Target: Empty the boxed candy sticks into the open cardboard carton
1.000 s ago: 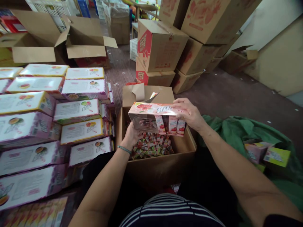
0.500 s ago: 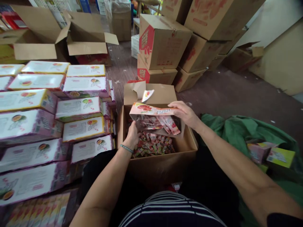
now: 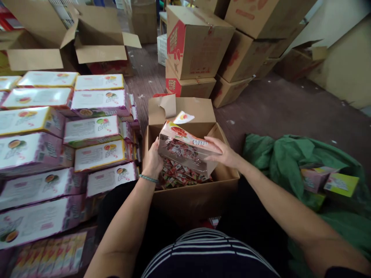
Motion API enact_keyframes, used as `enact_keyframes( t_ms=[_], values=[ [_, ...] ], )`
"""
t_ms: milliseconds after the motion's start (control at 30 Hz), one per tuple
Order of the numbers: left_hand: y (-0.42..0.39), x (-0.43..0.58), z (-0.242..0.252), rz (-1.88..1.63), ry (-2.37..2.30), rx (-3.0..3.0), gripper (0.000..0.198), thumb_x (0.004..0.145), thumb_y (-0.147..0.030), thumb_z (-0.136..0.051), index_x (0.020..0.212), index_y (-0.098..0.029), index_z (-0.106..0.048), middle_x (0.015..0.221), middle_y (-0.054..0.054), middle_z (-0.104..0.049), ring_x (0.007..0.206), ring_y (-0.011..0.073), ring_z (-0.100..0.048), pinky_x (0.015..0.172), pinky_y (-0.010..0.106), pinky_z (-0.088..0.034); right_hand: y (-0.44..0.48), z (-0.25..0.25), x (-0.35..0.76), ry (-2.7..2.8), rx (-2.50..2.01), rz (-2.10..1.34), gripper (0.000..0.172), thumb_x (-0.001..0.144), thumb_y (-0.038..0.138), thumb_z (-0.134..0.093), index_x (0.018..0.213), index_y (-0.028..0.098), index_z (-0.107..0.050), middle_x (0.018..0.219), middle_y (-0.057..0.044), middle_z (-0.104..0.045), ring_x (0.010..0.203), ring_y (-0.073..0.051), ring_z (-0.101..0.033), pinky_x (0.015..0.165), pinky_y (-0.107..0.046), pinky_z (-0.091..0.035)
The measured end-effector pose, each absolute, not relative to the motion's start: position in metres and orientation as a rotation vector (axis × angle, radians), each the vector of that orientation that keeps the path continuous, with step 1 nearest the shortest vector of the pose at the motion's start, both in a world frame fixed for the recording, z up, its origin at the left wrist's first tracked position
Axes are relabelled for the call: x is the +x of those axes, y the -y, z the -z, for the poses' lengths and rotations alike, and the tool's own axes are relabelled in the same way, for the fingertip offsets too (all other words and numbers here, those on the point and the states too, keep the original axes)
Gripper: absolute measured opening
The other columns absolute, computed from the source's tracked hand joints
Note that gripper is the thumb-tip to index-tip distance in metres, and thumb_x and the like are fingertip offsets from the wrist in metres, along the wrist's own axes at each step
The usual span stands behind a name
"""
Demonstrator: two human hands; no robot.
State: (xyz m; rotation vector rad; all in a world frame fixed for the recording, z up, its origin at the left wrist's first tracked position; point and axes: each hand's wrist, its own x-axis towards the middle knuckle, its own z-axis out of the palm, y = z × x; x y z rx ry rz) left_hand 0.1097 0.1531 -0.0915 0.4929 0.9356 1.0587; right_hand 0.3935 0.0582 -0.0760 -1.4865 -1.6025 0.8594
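At the far left, white-topped boxes [image 3: 91, 128] with fruit prints lie stacked in rows; below them is a clear-faced pack [image 3: 49, 255] showing a line of sachets. Behind the rows, empty-handed space gives way to an open carton [image 3: 100, 54] with its flaps spread. Next comes the left hand [image 3: 153, 160], a bracelet [image 3: 148, 178] at its wrist; its grip is closed on the left end of a windowed box [image 3: 185, 148], the fingers partly hidden. That box is tilted above a larger carton [image 3: 194, 200] holding many loose sachets [image 3: 181, 175], a white flap [image 3: 184, 117] sticking up from its far side. I cannot tell whether the sachets seen through the window lie inside it. Taped cartons [image 3: 199, 50] stand stacked beyond. The right hand [image 3: 224, 152] pinches the box's right end, its grip open only to the box's edge. Rightmost, small packets [image 3: 340, 183] rest on green cloth [image 3: 269, 154].
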Motion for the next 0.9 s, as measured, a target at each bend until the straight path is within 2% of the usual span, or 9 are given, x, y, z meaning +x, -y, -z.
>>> enact_keyframes(
  t_ms=[200,333,433,500,567,633,700,800,900],
  values=[
    [-0.155,0.103,0.079,-0.904,-0.86,0.372,0.043,0.104,-0.042,-0.043,0.082,-0.017,-0.069,0.095,0.016,-0.077,0.091,0.0251,-0.073,0.085,0.039,-0.06,-0.018,0.101,0.36,0.908,-1.342,-1.0,0.07,0.075,0.059,-0.084,0.135,0.029,-0.062,0.137,-0.005,-0.068,0.129,-0.029,-0.063,0.116,-0.045,-0.047],
    [-0.153,0.1,0.074,-0.779,-1.12,0.4,0.036,0.102,-0.032,-0.044,0.09,-0.013,-0.073,0.094,0.017,-0.077,0.089,0.0225,-0.074,0.073,0.03,-0.063,-0.001,0.092,0.362,0.422,-1.222,-1.135,0.06,0.074,0.067,-0.077,0.116,0.027,-0.063,0.11,-0.006,-0.075,0.106,-0.031,-0.071,0.091,-0.046,-0.061],
    [-0.163,0.104,0.08,-0.696,-1.262,0.52,0.035,0.1,-0.021,-0.041,0.082,-0.017,-0.071,0.087,0.011,-0.079,0.086,0.0173,-0.076,0.066,0.023,-0.064,0.021,0.085,0.394,0.204,-1.146,-1.167,0.052,0.083,0.071,-0.067,0.106,0.024,-0.063,0.087,-0.007,-0.073,0.092,-0.029,-0.071,0.086,-0.047,-0.061],
    [-0.171,0.112,0.086,-0.617,-1.292,0.659,0.038,0.099,-0.024,-0.04,0.076,-0.024,-0.07,0.083,0.004,-0.081,0.108,0.0159,-0.076,0.072,0.02,-0.065,0.043,0.078,0.433,0.117,-1.16,-1.046,0.058,0.09,0.076,-0.055,0.099,0.021,-0.065,0.077,-0.009,-0.07,0.089,-0.029,-0.07,0.089,-0.047,-0.061],
    [-0.171,0.122,0.087,-0.544,-1.318,0.778,0.039,0.097,-0.027,-0.039,0.07,-0.031,-0.068,0.079,-0.005,-0.08,0.132,0.0129,-0.065,0.095,0.025,-0.062,0.073,0.067,0.48,0.09,-1.251,-0.816,0.066,0.096,0.08,-0.039,0.098,0.019,-0.065,0.078,-0.011,-0.07,0.094,-0.029,-0.07,0.093,-0.047,-0.06],
    [-0.165,0.129,0.082,-0.5,-1.31,0.849,0.04,0.094,-0.026,-0.039,0.066,-0.035,-0.066,0.078,-0.011,-0.079,0.144,0.0121,-0.053,0.118,0.035,-0.047,0.103,0.055,0.53,0.131,-1.427,-0.561,0.077,0.103,0.077,-0.016,0.106,0.018,-0.065,0.091,-0.013,-0.073,0.102,-0.026,-0.07,0.095,-0.043,-0.059],
    [-0.157,0.134,0.074,-0.501,-1.274,0.892,0.044,0.095,-0.026,-0.038,0.064,-0.037,-0.068,0.085,-0.013,-0.079,0.148,0.0146,-0.047,0.128,0.043,-0.034,0.129,0.048,0.575,0.176,-1.63,-0.403,0.093,0.103,0.071,0.008,0.113,0.015,-0.064,0.099,-0.015,-0.072,0.1,-0.021,-0.069,0.093,-0.038,-0.058],
    [-0.149,0.138,0.061,-0.535,-1.263,0.921,0.049,0.097,-0.028,-0.037,0.063,-0.038,-0.07,0.093,-0.013,-0.078,0.147,0.0168,-0.047,0.13,0.046,-0.031,0.158,0.057,0.612,0.171,-1.829,-0.381,0.103,0.099,0.079,0.011,0.11,0.012,-0.067,0.092,-0.015,-0.069,0.08,-0.019,-0.066,0.082,-0.036,-0.058],
    [-0.15,0.135,0.055,-0.505,-1.308,0.891,0.052,0.096,-0.025,-0.036,0.062,-0.039,-0.072,0.097,-0.014,-0.077,0.144,0.0117,-0.05,0.115,0.036,-0.048,0.179,0.094,0.61,0.187,-2.122,-0.397,0.089,0.102,0.082,-0.014,0.111,0.012,-0.068,0.092,-0.015,-0.069,0.075,-0.02,-0.065,0.076,-0.036,-0.057]
  ],
)
